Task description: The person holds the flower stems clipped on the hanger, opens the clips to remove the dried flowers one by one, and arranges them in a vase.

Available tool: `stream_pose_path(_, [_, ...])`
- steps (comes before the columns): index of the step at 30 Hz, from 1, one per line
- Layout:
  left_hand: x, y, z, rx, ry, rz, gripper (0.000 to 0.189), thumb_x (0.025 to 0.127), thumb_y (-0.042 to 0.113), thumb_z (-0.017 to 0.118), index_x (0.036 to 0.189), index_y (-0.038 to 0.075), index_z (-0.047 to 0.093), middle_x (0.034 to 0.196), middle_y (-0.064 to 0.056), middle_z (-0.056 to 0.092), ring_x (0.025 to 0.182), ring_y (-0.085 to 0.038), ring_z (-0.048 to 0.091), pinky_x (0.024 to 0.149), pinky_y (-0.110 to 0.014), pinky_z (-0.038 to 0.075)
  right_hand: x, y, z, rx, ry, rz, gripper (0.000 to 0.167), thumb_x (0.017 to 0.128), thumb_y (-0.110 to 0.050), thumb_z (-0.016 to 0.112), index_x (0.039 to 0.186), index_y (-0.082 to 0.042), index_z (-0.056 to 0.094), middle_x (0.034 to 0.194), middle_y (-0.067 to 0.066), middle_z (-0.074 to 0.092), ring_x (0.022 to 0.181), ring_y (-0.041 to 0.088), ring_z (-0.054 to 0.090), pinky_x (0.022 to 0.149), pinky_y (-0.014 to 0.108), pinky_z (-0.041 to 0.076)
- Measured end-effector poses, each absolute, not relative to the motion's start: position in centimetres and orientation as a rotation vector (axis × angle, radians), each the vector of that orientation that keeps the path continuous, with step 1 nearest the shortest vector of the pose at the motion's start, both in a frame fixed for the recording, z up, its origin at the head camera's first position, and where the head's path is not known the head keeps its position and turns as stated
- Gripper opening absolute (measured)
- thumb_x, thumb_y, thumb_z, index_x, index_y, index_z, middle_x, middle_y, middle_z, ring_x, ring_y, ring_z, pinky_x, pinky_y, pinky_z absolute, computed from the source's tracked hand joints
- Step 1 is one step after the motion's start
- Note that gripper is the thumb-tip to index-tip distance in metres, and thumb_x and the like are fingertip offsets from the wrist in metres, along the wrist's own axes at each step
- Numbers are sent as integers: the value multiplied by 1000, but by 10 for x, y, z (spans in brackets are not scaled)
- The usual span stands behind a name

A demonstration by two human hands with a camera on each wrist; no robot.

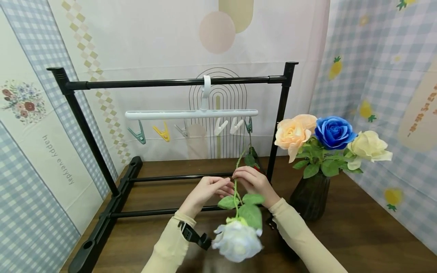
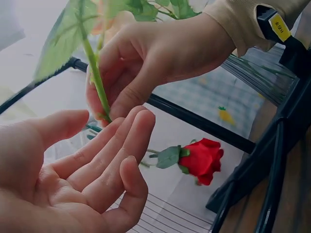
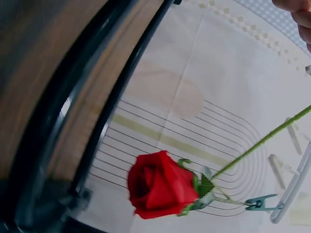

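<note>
A white rose (image 1: 237, 242) hangs head-down, its green stem (image 1: 235, 193) rising between my hands. My right hand (image 1: 257, 185) pinches that stem between thumb and fingers, also plain in the left wrist view. Palm up, my left hand (image 2: 92, 170) lies beside the stem with loosely bent fingers and nothing in them. Behind my right hand a red rose (image 3: 160, 185) hangs head-down from a teal clip (image 3: 261, 203) at the right end of a white hanger (image 1: 191, 113). In the head view, my right hand mostly hides the red bloom.
The hanger hooks onto a black rack (image 1: 146, 84) standing on the wooden table (image 1: 153, 242). A yellow clip (image 1: 162, 132) and several others hang along it. At right, a dark vase (image 1: 310, 197) holds a peach rose (image 1: 295, 132), a blue rose (image 1: 334, 132) and a cream rose (image 1: 369, 147).
</note>
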State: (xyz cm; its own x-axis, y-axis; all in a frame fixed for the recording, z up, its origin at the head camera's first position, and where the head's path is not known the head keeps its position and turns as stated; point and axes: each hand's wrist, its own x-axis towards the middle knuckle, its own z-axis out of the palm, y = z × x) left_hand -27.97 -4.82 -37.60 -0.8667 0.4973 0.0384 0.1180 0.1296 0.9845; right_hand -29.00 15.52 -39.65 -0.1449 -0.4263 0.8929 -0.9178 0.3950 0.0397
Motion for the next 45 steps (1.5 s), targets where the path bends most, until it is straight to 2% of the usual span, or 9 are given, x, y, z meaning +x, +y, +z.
stream_pose_path(8, [-284, -49, -384, 625, 2063, 1826, 42, 101, 31, 51, 111, -7, 66, 85, -2, 75, 79, -8, 71, 79, -33, 53, -268, 145, -379, 1240, -1638, 925, 21, 74, 24, 65, 88, 9, 66, 86, 24, 66, 80, 31, 65, 78, 21, 54])
stream_pose_path(14, [-286, -50, -383, 574, 2054, 1896, 42, 100, 30, 51, 111, -9, 64, 80, 3, 73, 76, -9, 71, 71, -25, 50, -253, 148, -367, 1337, -1594, 1053, 6, 89, 11, 59, 89, 13, 65, 84, 30, 63, 87, 26, 66, 88, 17, 52])
stream_pose_path(20, [-289, -43, -386, 521, 2122, 1952, 48, 100, 36, 50, 106, -9, 65, 77, 3, 73, 71, -9, 70, 68, -23, 48, -261, 180, -391, 1406, -1641, 1164, 18, 89, 6, 62, 107, 7, 66, 104, 19, 69, 108, 12, 64, 94, 17, 49])
stream_pose_path(24, [-290, -36, -388, 505, 2214, 1960, 46, 99, 38, 53, 102, -5, 68, 78, -2, 75, 74, -11, 71, 72, -28, 49, -270, 204, -412, 1385, -1620, 1223, 30, 85, 10, 65, 112, -1, 69, 111, 6, 70, 109, 8, 63, 92, 17, 50])
stream_pose_path(26, [-291, -32, -389, 497, 2255, 1960, 42, 98, 37, 54, 100, -1, 70, 83, -5, 75, 80, -14, 71, 75, -32, 50, -263, 213, -412, 1358, -1616, 1291, 32, 83, 12, 66, 112, -1, 69, 111, 6, 71, 107, 9, 65, 90, 19, 51])
stream_pose_path(31, [-294, -11, -394, 533, 2322, 1948, 34, 97, 33, 57, 105, 3, 71, 100, -14, 75, 97, -26, 69, 76, -30, 51, -232, 230, -390, 1258, -1645, 1359, 23, 84, 8, 66, 107, 4, 69, 109, 4, 71, 103, 11, 67, 87, 20, 54])
stream_pose_path(35, [-296, 12, -400, 579, 2309, 1947, 34, 98, 30, 56, 110, 1, 69, 105, -18, 73, 101, -32, 67, 73, -27, 50, -217, 246, -371, 1237, -1644, 1270, 18, 85, 5, 68, 103, 6, 70, 106, 4, 73, 101, 12, 67, 87, 18, 53])
stream_pose_path(39, [-295, 33, -410, 577, 2288, 1930, 31, 97, 29, 58, 110, 3, 69, 102, -16, 74, 96, -26, 68, 76, -32, 52, -205, 260, -350, 1279, -1594, 1247, 15, 86, 4, 67, 99, 10, 70, 105, 7, 73, 102, 14, 68, 88, 17, 52])
stream_pose_path(45, [-293, 62, -426, 550, 2225, 1928, 29, 95, 27, 61, 110, 4, 70, 96, -11, 75, 89, -15, 69, 75, -29, 54, -183, 275, -320, 1279, -1476, 1399, 11, 85, 17, 61, 93, 21, 66, 102, 16, 74, 89, 18, 71, 78, 20, 56])
